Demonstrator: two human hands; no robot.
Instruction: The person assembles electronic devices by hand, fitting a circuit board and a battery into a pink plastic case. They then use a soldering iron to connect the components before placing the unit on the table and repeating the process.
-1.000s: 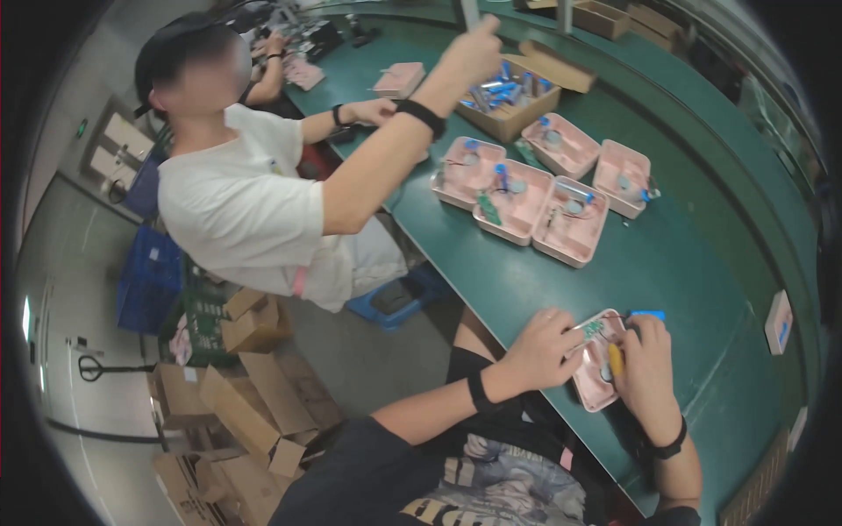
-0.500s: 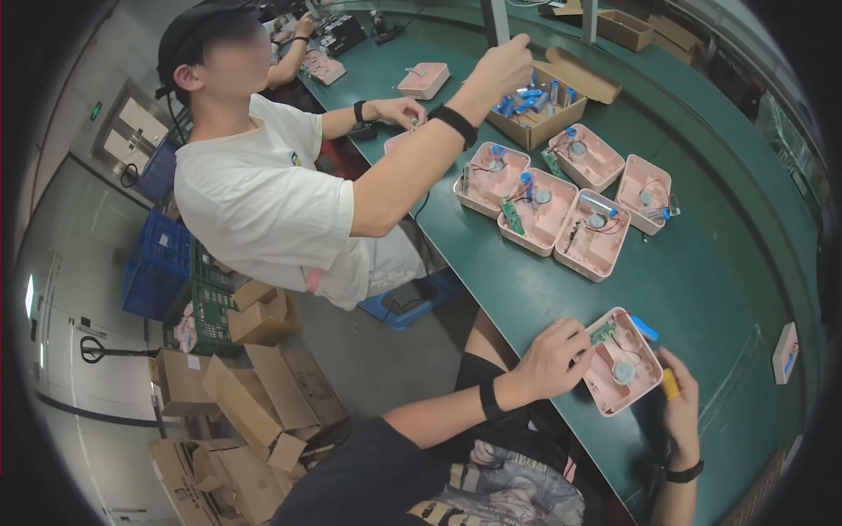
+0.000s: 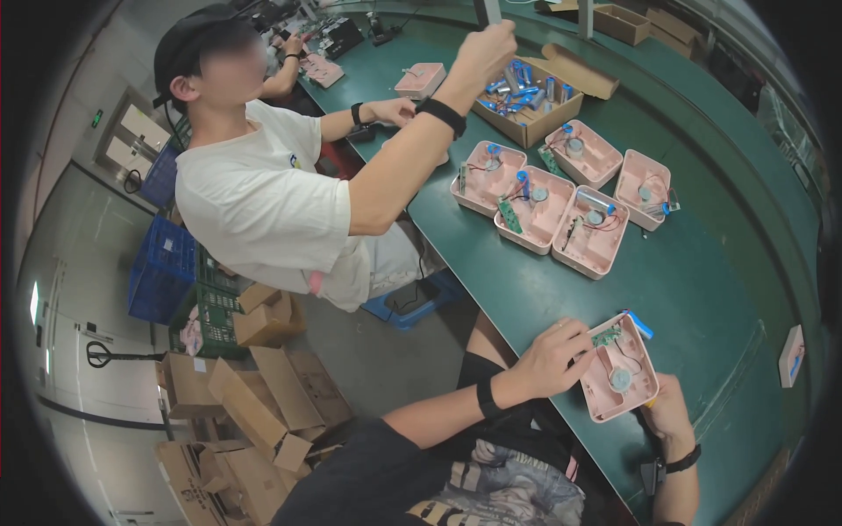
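Both hands' grip clamped on pink housing [image 3: 618, 379], open side up, long axis running away from the person

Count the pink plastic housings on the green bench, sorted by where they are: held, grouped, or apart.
Held pink housing, in left hand and right hand: 1
Grouped housings mid-bench: 4
Lone housing near the co-worker: 1
Total: 6

Pink shell [image 3: 618, 379] with green board and grey round part inside, blue cylinder at its edge. Desk [image 3: 702, 280] dark green. Four more pink shells [image 3: 561, 188]. Brown carton [image 3: 529, 96], blue cells inside. Wrist band [image 3: 485, 397] black. Small item [image 3: 791, 355] at desk edge white, perhaps blue mark.
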